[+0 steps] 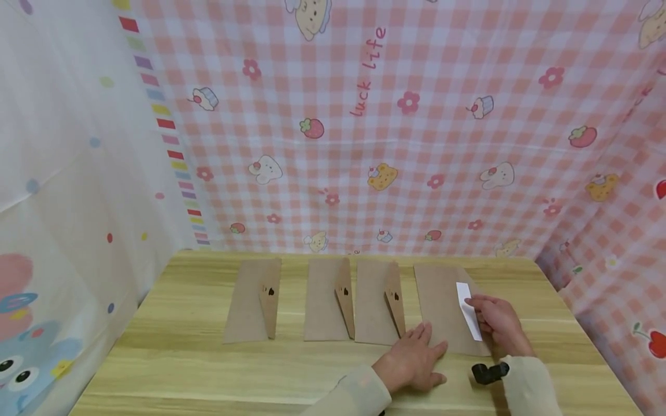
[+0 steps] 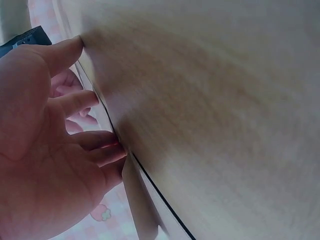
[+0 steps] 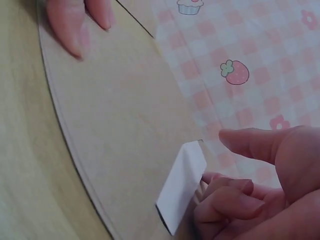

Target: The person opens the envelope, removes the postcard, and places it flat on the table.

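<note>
A: What are the hands working on?

B: A flat brown paper sheet (image 1: 439, 306), smooth and plain, at the right end of a row on the counter (image 1: 250, 381). A narrow white strip (image 1: 472, 322) runs along its right side, tilted up and slightly bent.

A: Where is each hand?

B: The left hand (image 1: 411, 358) lies palm down, fingers spread, fingertips resting on the sheet near its close left corner. The right hand (image 1: 502, 323) is at the white strip, its fingers bent and touching it; I cannot tell whether they pinch it.

A: What else shares the surface?

B: Three more brown pieces (image 1: 319, 306) to the left, each with a raised, pointed flap carrying small dark print. The counter is pale yellowish wood with streaky grain.

A: And the room?

B: Behind hangs a pink-and-white checked cloth (image 1: 437, 63) printed with strawberries, cupcakes, flowers and the words "luck life". To the left, a white cloth (image 1: 62, 138) has coloured dots and a blue cartoon creature.
</note>
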`<state>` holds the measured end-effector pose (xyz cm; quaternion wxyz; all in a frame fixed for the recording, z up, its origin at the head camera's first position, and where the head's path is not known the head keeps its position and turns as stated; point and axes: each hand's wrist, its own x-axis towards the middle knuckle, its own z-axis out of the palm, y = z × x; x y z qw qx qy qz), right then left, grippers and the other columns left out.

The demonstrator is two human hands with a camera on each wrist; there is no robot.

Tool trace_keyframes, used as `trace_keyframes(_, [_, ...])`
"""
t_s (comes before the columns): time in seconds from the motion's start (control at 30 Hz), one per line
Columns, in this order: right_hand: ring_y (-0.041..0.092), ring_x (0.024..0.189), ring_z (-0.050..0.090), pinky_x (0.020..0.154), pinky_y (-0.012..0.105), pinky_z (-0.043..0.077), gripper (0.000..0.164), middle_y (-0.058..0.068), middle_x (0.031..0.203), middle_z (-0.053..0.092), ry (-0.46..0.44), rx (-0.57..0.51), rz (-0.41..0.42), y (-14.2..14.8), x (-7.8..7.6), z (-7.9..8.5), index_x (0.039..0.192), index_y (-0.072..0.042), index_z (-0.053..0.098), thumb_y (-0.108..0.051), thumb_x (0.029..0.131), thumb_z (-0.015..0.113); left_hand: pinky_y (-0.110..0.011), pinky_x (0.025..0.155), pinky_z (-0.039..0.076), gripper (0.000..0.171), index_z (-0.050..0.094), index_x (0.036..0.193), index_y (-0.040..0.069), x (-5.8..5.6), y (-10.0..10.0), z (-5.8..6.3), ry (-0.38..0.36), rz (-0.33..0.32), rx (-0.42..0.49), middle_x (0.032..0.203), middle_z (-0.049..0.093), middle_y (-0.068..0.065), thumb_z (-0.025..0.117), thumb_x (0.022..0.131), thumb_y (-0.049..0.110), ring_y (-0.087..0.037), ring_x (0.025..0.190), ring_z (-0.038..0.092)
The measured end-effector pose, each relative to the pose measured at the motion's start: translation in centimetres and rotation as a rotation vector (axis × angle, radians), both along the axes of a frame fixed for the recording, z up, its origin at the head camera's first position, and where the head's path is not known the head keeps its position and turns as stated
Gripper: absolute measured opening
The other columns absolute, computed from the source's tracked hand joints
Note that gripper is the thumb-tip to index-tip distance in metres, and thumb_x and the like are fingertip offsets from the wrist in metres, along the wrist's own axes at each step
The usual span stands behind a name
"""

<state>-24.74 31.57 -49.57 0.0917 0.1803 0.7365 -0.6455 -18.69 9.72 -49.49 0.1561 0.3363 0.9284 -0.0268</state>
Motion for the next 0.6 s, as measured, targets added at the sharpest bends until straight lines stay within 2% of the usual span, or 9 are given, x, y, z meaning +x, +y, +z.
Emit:
trace_keyframes(0.27, [0.006,0.052,0.038,0.049,0.021,0.032,0.044,-0.008,0.061,0.043,-0.006,0.038,0.007,-0.07,-0.02,-0.29,0.134,0.013,0.044,-0.008,0.097,0.054,-0.024,0.118,0.022,0.062,0.031,0.152,0.044,0.05,0.05,-0.21,0.011,-0.003,0.004,0.163,0.023,0.002,0.047,0.096,0.063,-0.010,0.150,0.019])
trace_keyframes(0.4, [0.007,0.051,0.038,0.049,0.022,0.033,0.048,-0.007,0.059,0.041,-0.012,0.077,0.020,-0.13,-0.07,-0.41,0.138,0.014,0.041,-0.008,0.097,0.053,-0.024,0.118,0.022,0.062,0.031,0.152,0.045,-0.01,0.12,-0.31,0.001,-0.001,0.007,0.163,0.023,0.002,0.047,0.096,0.063,-0.010,0.150,0.019])
trace_keyframes(0.6, [0.008,0.050,0.038,0.049,0.023,0.034,0.047,-0.008,0.060,0.041,-0.023,0.157,0.009,-0.35,-0.18,-0.42,0.137,0.012,0.046,-0.010,0.096,0.055,-0.025,0.119,0.022,0.062,0.031,0.152,0.045,-0.18,0.14,-0.44,-0.015,0.002,0.015,0.164,0.021,0.002,0.047,0.096,0.063,-0.010,0.150,0.018])
